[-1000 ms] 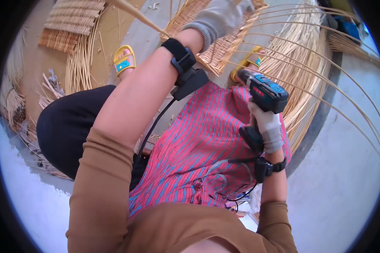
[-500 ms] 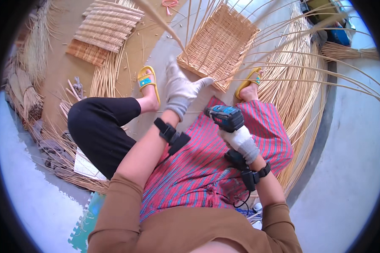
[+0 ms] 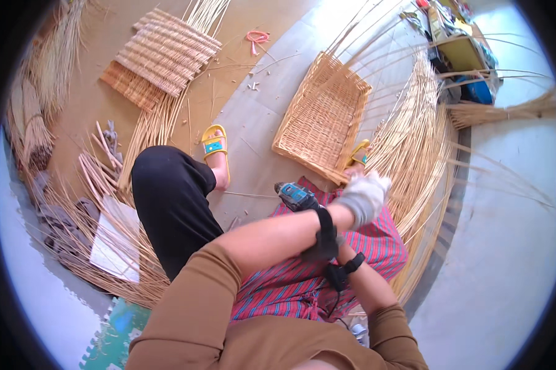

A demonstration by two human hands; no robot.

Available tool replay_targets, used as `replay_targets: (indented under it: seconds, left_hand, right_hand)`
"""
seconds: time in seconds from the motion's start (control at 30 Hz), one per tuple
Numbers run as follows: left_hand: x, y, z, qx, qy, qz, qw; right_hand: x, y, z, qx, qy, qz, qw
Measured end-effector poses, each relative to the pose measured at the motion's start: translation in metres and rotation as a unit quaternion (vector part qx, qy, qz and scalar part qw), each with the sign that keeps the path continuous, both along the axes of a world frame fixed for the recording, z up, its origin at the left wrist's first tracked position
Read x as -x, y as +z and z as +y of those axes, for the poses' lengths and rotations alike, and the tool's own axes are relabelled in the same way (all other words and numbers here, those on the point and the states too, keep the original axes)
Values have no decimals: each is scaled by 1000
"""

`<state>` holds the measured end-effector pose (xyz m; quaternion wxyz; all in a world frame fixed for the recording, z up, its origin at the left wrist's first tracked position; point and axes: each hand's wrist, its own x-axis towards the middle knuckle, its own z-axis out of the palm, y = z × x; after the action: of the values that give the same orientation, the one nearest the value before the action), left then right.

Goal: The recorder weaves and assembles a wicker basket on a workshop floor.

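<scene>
My left forearm crosses over my right. The white-gloved left hand (image 3: pixel 367 196) hangs over my right thigh, just short of the near right corner of a rectangular wicker basket (image 3: pixel 320 117); motion smears its fingers. Below and left of the basket, a blue and black cordless drill (image 3: pixel 296 196) points up and leftward. My right hand grips it from below, though the left forearm hides that hand. Long loose canes stick out from the basket's far and right sides. A striped red cloth (image 3: pixel 278 290) covers my lap.
A large bundle of pale canes (image 3: pixel 407 142) spreads along the right. Stacked woven panels (image 3: pixel 170 52) lie at the upper left on more canes. A pink cord (image 3: pixel 257 38) and small cane offcuts dot the floor. A blue container (image 3: pixel 475 90) stands at the upper right.
My left hand has swung rightward from the basket's left side, across my right arm. The drill has moved left with my right hand. The basket's canes have swept away from the foreground.
</scene>
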<state>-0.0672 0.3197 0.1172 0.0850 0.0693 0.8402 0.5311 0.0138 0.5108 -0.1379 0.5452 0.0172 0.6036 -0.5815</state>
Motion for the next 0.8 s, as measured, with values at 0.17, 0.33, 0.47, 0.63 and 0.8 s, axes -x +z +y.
replay_targets:
  seconds: [0.17, 0.33, 0.47, 0.63, 0.8]
  left_hand:
    - [-15, -15, -13, 0, 75, 22, 997]
    - [24, -22, -14, -85, 64, -16, 994]
    - [47, -10, -24, -78, 23, -43, 996]
    - [59, -13, -32, -93, 2, -53, 994]
    - [63, -6, -41, -99, -54, -124, 986]
  right_hand:
    - [10, 125, -165, -424, 174, 320, 829]
    - [25, 105, -159, -413, 111, 334, 840]
    - [49, 102, -166, -338, 74, 364, 865]
    - [76, 98, -178, -353, 110, 268, 890]
    - [82, 129, -209, -332, 84, 211, 915]
